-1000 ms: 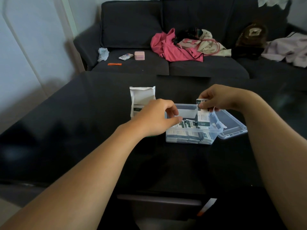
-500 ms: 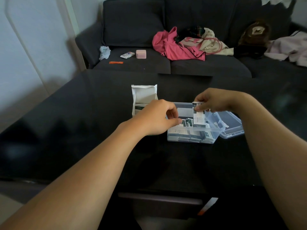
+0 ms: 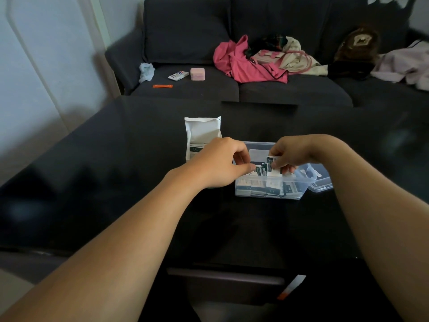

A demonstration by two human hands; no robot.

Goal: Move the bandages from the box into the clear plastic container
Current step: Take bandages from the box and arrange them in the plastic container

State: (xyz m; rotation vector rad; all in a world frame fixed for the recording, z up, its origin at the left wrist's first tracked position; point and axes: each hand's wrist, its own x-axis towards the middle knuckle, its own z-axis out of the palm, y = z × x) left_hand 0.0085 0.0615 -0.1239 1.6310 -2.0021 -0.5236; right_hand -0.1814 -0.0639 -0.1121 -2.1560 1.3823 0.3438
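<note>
- Step in hand: placing. Right hand [image 3: 289,155] pinches a small white-and-dark wrapped bandage [image 3: 271,164] over the clear rectangular plastic container [image 3: 269,192] on the black table [image 3: 116,182].
- Left hand [image 3: 222,163], fingers curled, touches the bandages inside; whether it grips one cannot be told.
- Next move, judged: release, then reach past the left hand to the box.
- Count: one open white cardboard box [image 3: 202,133]; one container; one clear lid [image 3: 321,182] beyond the right hand; bandages many, uncountable.
</note>
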